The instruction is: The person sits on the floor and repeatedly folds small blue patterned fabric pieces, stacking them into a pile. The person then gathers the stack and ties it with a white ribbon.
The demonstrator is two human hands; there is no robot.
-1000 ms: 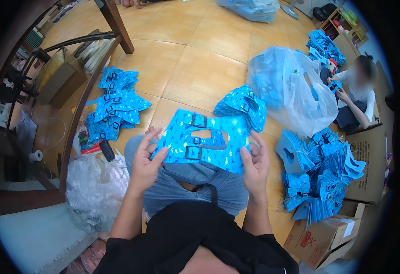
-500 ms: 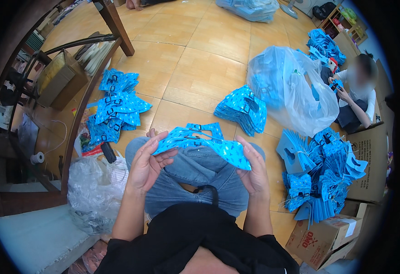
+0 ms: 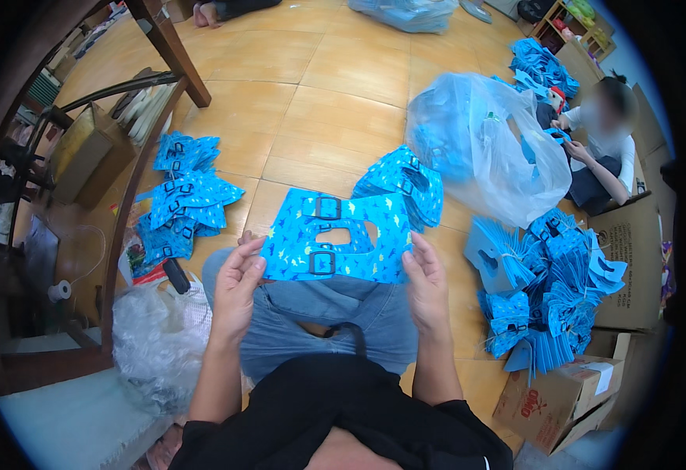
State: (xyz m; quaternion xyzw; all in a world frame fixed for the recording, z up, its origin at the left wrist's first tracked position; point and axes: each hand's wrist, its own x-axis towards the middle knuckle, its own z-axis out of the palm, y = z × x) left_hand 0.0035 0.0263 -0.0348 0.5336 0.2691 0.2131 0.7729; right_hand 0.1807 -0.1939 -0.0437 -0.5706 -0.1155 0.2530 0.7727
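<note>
Above my crossed legs I hold up a flat blue printed piece [image 3: 288,227] with small dinosaur-like shapes, two black buckles and cut-out openings. My left hand [image 3: 241,274] pinches its left edge between thumb and fingers. On the opposite edge, my right hand [image 3: 427,278] grips it the same way. The piece is spread nearly flat, facing me. Just behind its upper right corner stands a fanned stack of matching blue pieces [image 3: 425,184], partly covered by it. Another pile of buckled blue pieces [image 3: 190,200] lies on the floor to the left.
A clear plastic bag [image 3: 507,157] of blue pieces sits right of centre, near a seated person [image 3: 605,149] handling a blue piece. Tied blue bundles [image 3: 546,290] and a cardboard box [image 3: 554,407] lie at my right. Crumpled plastic [image 3: 159,345] and a wooden frame [image 3: 174,55] stand left.
The blue piece, earlier tilted and curved nearly edge-on, is now raised and turned flat toward me. Both hands still hold its sides. The whole view has shifted slightly.
</note>
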